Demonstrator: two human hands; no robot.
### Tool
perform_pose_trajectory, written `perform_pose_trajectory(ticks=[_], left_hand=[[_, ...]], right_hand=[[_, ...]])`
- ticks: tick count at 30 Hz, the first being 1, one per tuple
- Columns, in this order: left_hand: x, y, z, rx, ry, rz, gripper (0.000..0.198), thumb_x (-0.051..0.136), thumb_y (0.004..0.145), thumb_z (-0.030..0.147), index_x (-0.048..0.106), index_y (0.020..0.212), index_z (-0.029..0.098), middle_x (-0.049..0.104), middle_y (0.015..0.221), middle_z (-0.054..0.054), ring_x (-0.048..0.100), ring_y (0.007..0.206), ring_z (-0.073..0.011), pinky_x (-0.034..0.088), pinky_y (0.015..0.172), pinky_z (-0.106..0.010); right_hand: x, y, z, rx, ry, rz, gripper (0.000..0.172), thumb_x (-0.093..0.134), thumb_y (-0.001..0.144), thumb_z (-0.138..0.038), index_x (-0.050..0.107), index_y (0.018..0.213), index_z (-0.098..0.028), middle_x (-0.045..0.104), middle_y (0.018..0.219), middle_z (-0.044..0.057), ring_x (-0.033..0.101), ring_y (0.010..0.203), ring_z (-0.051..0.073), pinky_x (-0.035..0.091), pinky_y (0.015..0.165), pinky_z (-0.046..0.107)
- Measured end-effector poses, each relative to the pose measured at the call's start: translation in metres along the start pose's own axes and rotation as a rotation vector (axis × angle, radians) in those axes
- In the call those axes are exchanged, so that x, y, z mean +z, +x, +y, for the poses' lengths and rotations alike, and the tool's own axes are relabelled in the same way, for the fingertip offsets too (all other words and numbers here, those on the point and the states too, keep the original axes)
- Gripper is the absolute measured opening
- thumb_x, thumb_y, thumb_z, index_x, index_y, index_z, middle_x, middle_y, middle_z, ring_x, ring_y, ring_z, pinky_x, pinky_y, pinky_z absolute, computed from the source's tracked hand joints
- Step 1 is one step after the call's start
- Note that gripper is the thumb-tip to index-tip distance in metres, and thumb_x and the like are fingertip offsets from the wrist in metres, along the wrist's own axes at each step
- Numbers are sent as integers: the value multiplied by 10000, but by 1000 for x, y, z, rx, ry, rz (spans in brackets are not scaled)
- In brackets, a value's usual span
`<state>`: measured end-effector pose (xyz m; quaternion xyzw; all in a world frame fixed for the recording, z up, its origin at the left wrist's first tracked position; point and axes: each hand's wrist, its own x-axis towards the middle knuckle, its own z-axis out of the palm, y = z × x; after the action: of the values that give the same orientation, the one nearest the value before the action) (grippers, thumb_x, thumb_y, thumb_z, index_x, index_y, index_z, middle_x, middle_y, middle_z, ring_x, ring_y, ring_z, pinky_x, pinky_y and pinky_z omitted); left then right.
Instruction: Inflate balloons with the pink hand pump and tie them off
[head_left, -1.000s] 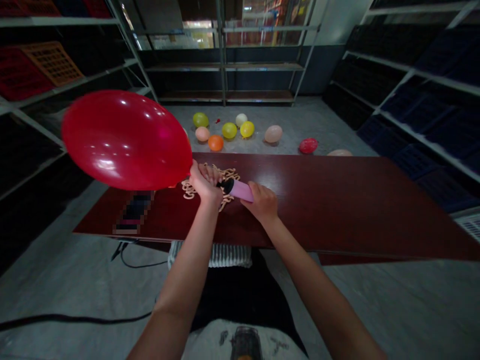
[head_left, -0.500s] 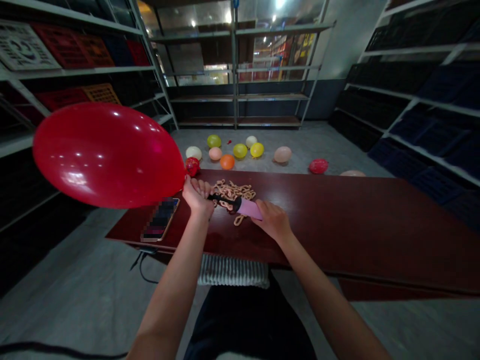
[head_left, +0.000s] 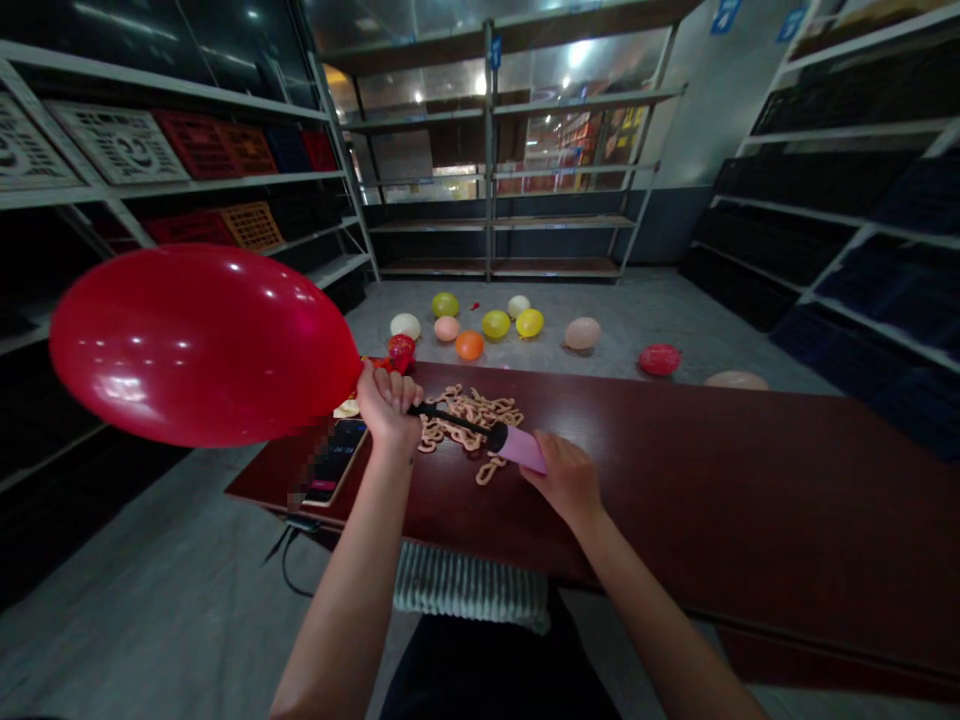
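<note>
A large inflated red balloon (head_left: 202,345) extends to the left from my left hand (head_left: 388,405), which is closed around its neck and the end of a hand pump. My right hand (head_left: 566,480) wraps the pink barrel of the balloon pump (head_left: 523,449). A black shaft links the barrel to my left hand; the nozzle inside the balloon neck is hidden by my fingers. Beneath the pump, a pile of beige chain links (head_left: 480,408) lies on the dark red table (head_left: 675,470). One link loop sticks out towards me.
A phone (head_left: 336,462) lies near the table's left end, with a cable hanging below. Small red items (head_left: 400,352) sit at the far edge. Several balloons, including an orange balloon (head_left: 469,346), rest on the floor beyond. Shelving (head_left: 491,225) with crates stands around.
My right hand has drawn the pink barrel away from my left hand, and more of the black shaft shows. The whole view has tilted up, shifting things lower. Both grips stay closed.
</note>
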<state>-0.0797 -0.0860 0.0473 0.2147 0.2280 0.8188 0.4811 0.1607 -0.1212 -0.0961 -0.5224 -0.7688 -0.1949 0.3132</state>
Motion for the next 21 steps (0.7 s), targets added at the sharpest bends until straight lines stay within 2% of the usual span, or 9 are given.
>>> perform_pose_trajectory(ticks=[3, 6, 9, 11, 13, 16, 18, 21], left_hand=[[14, -6, -23, -37, -7, 1, 585, 486, 1006, 346, 210, 513, 194, 200, 357, 75, 194, 300, -57, 200, 377, -220], [25, -17, -55, -89, -4, -12, 591, 535, 979, 359, 217, 506, 205, 214, 355, 75, 203, 296, -62, 203, 365, -225], [30, -31, -86, -132, 35, -18, 612, 575, 954, 416, 222, 497, 214, 230, 350, 73, 225, 290, -67, 216, 353, -227], [31, -38, -99, -128, 62, -7, 618, 584, 947, 446, 231, 495, 214, 240, 351, 73, 233, 292, -67, 222, 352, -224], [31, -43, -106, -117, 68, -3, 625, 583, 946, 480, 242, 493, 215, 245, 349, 72, 237, 293, -66, 234, 356, -221], [29, -48, -108, -121, 86, -15, 629, 584, 940, 525, 266, 493, 219, 262, 351, 70, 255, 297, -68, 256, 365, -222], [26, -50, -108, -126, 113, -26, 619, 580, 934, 548, 285, 499, 220, 278, 360, 67, 281, 308, -73, 278, 378, -223], [17, -44, -102, -132, 187, -42, 595, 556, 932, 573, 332, 510, 218, 333, 386, 51, 373, 357, -92, 375, 442, -233]], right_hand=[[3, 0, 3, 32, -6, 21, 343, 724, 806, -286, 636, 1109, -151, 720, 880, 63, 657, 744, 219, 425, 686, 321], [8, -2, 5, 72, 6, 25, 352, 708, 827, -299, 626, 1134, -149, 728, 916, 71, 656, 754, 221, 429, 693, 328], [10, -5, 6, 130, 2, 20, 369, 702, 833, -306, 621, 1159, -152, 725, 930, 71, 653, 771, 228, 436, 697, 333], [7, -6, 6, 170, -20, 34, 396, 701, 834, -295, 616, 1190, -142, 721, 962, 82, 651, 810, 238, 447, 725, 341], [3, -3, 2, 165, -46, 75, 450, 695, 845, -298, 602, 1255, -136, 714, 1067, 111, 647, 910, 261, 459, 809, 361], [-4, 6, -8, 37, -67, 108, 509, 645, 905, -379, 566, 1367, -178, 667, 1261, 138, 616, 1053, 288, 443, 924, 400], [-8, 14, -15, -15, -76, 66, 514, 587, 947, -448, 556, 1405, -215, 660, 1284, 131, 621, 1018, 273, 450, 875, 384], [-11, 22, -20, -29, -99, -75, 476, 535, 977, -473, 569, 1410, -277, 691, 1188, 111, 634, 901, 243, 440, 738, 347]])
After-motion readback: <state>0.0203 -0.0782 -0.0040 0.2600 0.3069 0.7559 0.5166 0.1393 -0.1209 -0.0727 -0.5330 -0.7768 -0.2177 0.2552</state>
